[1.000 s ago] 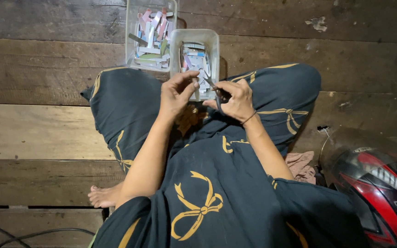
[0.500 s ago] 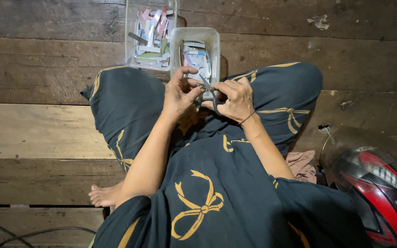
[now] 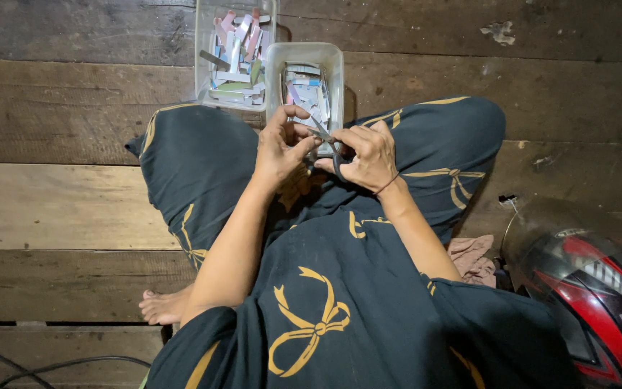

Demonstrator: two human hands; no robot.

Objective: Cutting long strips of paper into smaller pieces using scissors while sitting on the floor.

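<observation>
Paper, by the look of it: a thin pale strip (image 3: pixel 309 128) sits pinched between the thumb and fingertips of the left hand (image 3: pixel 280 148), held over the lap just at the near end of a clear tub (image 3: pixel 340 75). Such a slip should be almost weightless, limp and easy to crease or tear, so a light pinch near the cutting line would keep it taut; held far from the blades it would likely flop. Most of it is hidden by the fingers, and its exact colour is hard to tell in the dim light.

Small scissors (image 3: pixel 327 144) meet the strip from the right. They are slim, dark at the handles, with grey metal blades pointing up and left, the tips at the strip. These should be stiff, light and sharp-tipped, best held through the loops. The right hand (image 3: pixel 370 157) does just that, its grip closed round the handles; whether the blades are parted I cannot tell.

That tub holds short snippets in pale blue, white and pink. A second tub (image 3: pixel 203 57) touches it on the left, filled with longer strips in pink, green and white. Both stand on the dark plank floor (image 3: pixel 52 202). A red and black helmet (image 3: pixel 599 288) lies at lower right.
</observation>
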